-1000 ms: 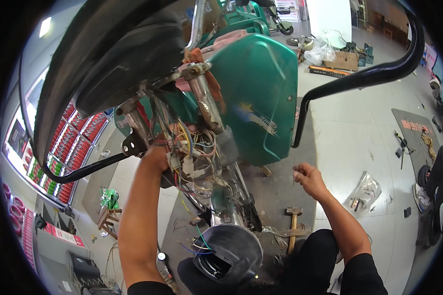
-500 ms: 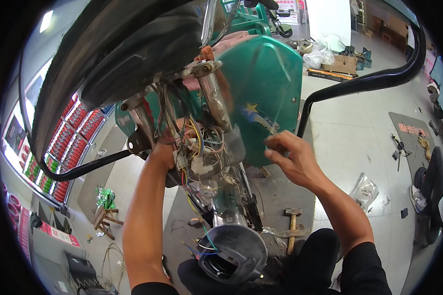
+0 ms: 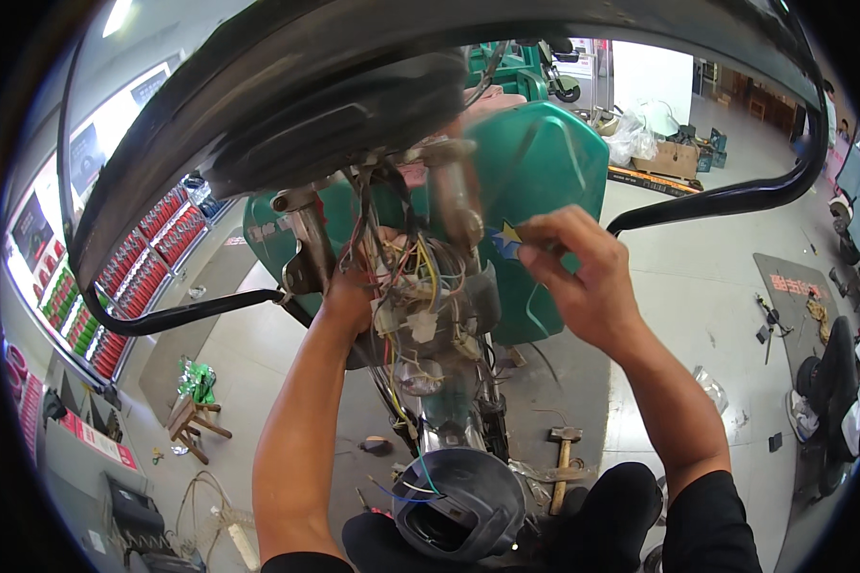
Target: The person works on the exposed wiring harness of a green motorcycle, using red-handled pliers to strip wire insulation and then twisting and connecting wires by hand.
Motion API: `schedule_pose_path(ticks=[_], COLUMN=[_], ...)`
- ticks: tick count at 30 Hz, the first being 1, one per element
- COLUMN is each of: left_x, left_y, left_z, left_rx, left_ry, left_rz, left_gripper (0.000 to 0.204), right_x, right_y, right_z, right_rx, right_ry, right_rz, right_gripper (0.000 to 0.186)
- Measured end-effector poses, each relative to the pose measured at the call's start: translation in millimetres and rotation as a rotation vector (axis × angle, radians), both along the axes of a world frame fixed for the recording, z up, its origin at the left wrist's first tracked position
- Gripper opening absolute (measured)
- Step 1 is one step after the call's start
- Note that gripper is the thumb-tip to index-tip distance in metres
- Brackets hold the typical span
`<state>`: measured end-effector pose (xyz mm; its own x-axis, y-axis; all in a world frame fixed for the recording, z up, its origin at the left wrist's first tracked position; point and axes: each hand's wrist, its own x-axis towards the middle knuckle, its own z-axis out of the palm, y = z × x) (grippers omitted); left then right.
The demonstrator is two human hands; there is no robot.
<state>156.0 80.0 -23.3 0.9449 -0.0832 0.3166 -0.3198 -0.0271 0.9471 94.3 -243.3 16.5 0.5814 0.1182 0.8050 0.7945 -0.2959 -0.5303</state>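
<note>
In front of me stands the stripped front end of a vehicle, with a tangle of coloured wires (image 3: 420,263) and pale plastic connectors (image 3: 420,325) between two metal fork tubes. My left hand (image 3: 352,294) reaches in at the left side of the wires; its fingers are mostly hidden behind them. To the right, my right hand (image 3: 583,272) is raised in front of the green body panel (image 3: 549,153), thumb and fingers curled toward each other. A thin pale strand hangs just below it; whether the fingers hold it is unclear. Below the wires sits a round black housing (image 3: 459,501) with loose wire ends.
Black handlebar-like tubes (image 3: 726,199) curve around both sides, under a large dark cover (image 3: 344,124). On the floor lie a hammer (image 3: 563,463), a small wooden stool (image 3: 193,425) and a clear plastic bag (image 3: 709,390). Red-and-green stocked shelves (image 3: 115,306) line the left.
The view has shifted, so the vehicle front sits slightly lower and further right. My right hand has risen with its fingers still curled; my left hand stays among the wires.
</note>
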Motion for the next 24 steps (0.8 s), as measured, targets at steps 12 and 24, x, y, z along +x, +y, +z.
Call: schedule_pose_path(ticks=[12,24], left_x=[-1.8,-20.5], left_y=[-10.3,-30.2], left_z=[4.3,25.1], left_rx=[-0.166,-0.266], left_ry=[0.164,0.171], left_rz=[-0.02,-0.009], left_gripper=[0.043,0.029], right_x=[-3.8,49.6], right_y=[47.7,93.0], right_z=[91.5,98.6], right_rx=[-0.592,-1.141], right_ry=[-0.094,-0.122], right_rz=[-0.001,-0.144], right_gripper=[0.02,0.019])
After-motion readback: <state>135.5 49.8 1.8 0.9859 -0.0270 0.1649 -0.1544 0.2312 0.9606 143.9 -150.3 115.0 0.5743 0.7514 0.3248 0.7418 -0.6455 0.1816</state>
